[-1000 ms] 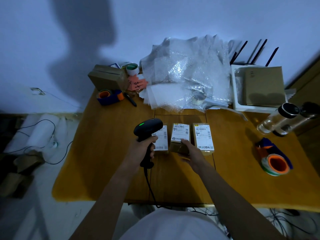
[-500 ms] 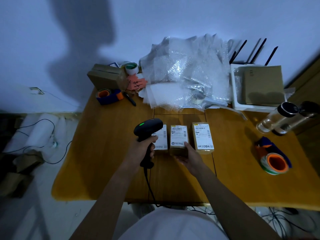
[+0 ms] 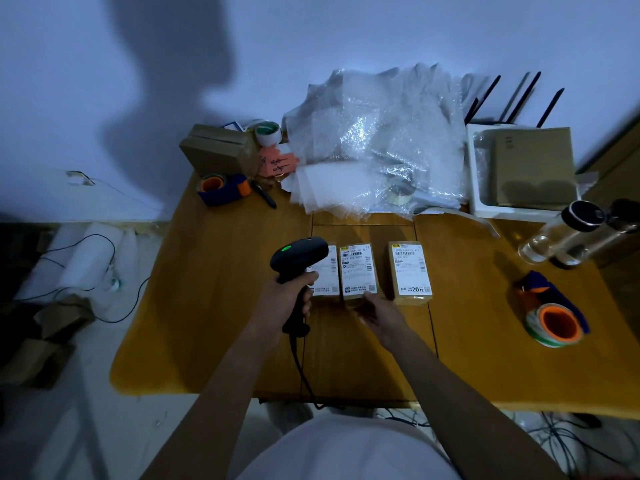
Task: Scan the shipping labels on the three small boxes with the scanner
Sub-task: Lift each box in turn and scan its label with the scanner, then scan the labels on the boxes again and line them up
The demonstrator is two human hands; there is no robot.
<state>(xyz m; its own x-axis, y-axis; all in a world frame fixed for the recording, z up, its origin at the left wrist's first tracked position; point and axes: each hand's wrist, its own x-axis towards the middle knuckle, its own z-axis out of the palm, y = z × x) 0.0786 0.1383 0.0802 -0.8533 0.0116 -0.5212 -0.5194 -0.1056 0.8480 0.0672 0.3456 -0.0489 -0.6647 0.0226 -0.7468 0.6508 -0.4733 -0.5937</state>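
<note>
A person's left hand (image 3: pixel 289 299) grips the scanner (image 3: pixel 298 261) by its handle (green light on), head over the left box (image 3: pixel 327 275). The right hand (image 3: pixel 379 311), loosely open, touches the middle box (image 3: pixel 358 271); the right box (image 3: pixel 410 271) sits at 3 o'clock on the table (image 3: pixel 207 306). These boxes look light and stiff, best held by the sides.

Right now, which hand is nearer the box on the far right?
The right hand: it rests at the middle box's near edge, just left of the right box. The left hand holds the scanner farther left.
</note>
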